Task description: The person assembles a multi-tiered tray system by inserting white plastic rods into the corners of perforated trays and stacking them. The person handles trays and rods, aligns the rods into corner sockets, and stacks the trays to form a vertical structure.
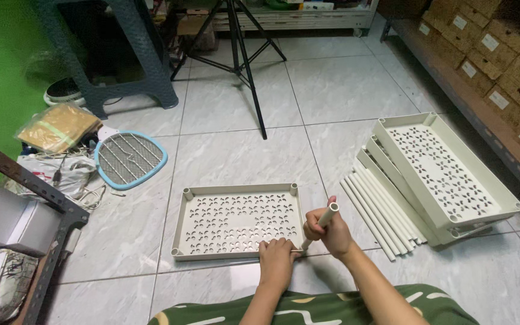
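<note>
Low in the middle of the frame, the right hand (330, 232) grips a cream-white plastic tube (321, 224), fingers wrapped tight around it, its lower end angled down at the near right corner of a cream-white perforated plastic tray (238, 220) that lies flat on the floor with round sockets at its four corners. The left hand (276, 260) presses down on the tray's near rim just beside that corner, fingers curled over the edge and closed on it, steadying it. This looks like the step of seating a leg tube into a corner socket; whether the tube end is already in the socket cannot be told, since the hands hide it. The next move would call for the tube to stand upright over the socket and be pushed straight down while the tray is kept from sliding. To the right of centre, a row of matching cream-white tubes (380, 210) lies side by side on the floor, touching a tilted stack of similar perforated trays (446, 171). The floor is pale grey marbled tile (344, 90). At left lie a blue-rimmed electric swatter racket (129, 157) and a plastic-wrapped tan packet (58, 126); a black tripod (239, 54) stands at upper centre, and brown cardboard boxes (501, 48) line a shelf at upper right.
</note>
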